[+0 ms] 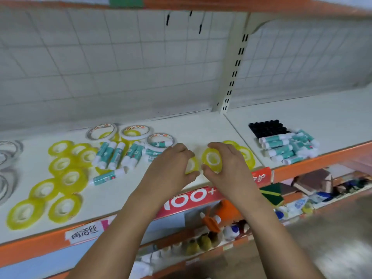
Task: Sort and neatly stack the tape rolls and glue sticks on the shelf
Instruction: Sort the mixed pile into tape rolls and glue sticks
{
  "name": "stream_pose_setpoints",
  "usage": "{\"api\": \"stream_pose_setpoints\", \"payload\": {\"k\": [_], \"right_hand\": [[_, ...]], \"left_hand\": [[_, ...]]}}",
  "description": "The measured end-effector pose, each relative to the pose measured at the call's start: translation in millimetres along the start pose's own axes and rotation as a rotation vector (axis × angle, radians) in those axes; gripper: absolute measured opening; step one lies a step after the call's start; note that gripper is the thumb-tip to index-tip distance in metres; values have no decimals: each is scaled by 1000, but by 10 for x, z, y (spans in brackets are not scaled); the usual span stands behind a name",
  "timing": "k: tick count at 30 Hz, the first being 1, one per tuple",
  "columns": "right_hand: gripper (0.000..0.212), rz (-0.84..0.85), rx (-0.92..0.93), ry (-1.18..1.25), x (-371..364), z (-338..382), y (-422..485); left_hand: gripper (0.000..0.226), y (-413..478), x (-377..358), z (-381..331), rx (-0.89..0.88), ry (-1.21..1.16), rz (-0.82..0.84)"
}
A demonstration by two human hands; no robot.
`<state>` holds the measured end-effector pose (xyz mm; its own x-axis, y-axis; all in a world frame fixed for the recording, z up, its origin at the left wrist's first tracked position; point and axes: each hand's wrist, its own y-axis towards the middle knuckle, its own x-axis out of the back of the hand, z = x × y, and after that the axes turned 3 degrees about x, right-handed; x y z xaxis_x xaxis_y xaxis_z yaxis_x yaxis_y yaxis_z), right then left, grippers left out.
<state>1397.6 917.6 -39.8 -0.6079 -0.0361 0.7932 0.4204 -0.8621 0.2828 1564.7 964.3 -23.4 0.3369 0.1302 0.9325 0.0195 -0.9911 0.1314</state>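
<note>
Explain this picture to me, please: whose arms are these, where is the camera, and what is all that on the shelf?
No machine here: a person works with bare hands. The one picture comes from a camera worn on their head, looking forward and down. The left hand grips a yellow tape roll; the right hand grips a second yellow roll. On the white shelf lie loose yellow rolls, scattered glue sticks, wider white-rimmed rolls at the back and, right, a stacked pile of glue sticks.

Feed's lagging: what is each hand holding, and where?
By the outer rim: left hand grips one yellow tape roll, right hand another yellow tape roll.
</note>
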Motion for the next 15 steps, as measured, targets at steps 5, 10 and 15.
{"api": "stream_pose_setpoints", "payload": {"k": [5, 10, 15], "right_hand": [[60, 22, -78, -104, 239, -368, 30], [55, 69, -106, -88, 350, -604, 49], [45, 30, -94, -58, 425, -736, 89]], "left_hand": [[51, 317, -210, -314, -48, -5, 22], [48, 567, -306, -454, -72, 2, 25], [49, 876, -387, -592, -75, 1, -17]]}}
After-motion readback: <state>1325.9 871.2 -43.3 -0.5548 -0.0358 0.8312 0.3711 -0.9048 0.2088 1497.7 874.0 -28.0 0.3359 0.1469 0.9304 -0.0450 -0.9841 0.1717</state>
